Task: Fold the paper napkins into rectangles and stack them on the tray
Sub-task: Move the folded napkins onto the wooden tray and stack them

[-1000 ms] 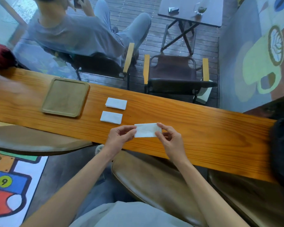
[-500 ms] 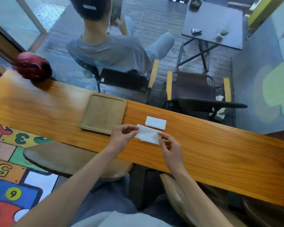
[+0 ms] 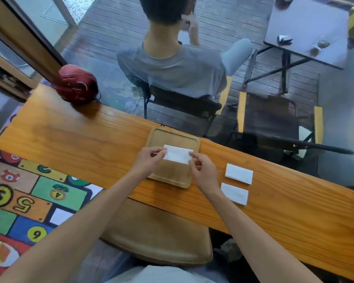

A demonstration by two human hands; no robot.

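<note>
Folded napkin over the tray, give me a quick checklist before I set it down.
1. Folded napkin pinched at both ends by left hand and right hand: ok.
2. Napkin over the wooden tray: ok.
3. Bare tray floor visible beneath it: ok.
4. Napkin touching the tray: cannot tell.
5. Two folded napkins waiting on the counter, right of the tray: ok.

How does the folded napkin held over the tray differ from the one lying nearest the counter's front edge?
The held white folded paper napkin is pinched at both ends by the left hand and right hand; the near white folded napkin lies untouched. The held one is over the wooden tray; the near one rests on the wooden counter, right of the tray. Both are white rectangles.
</note>
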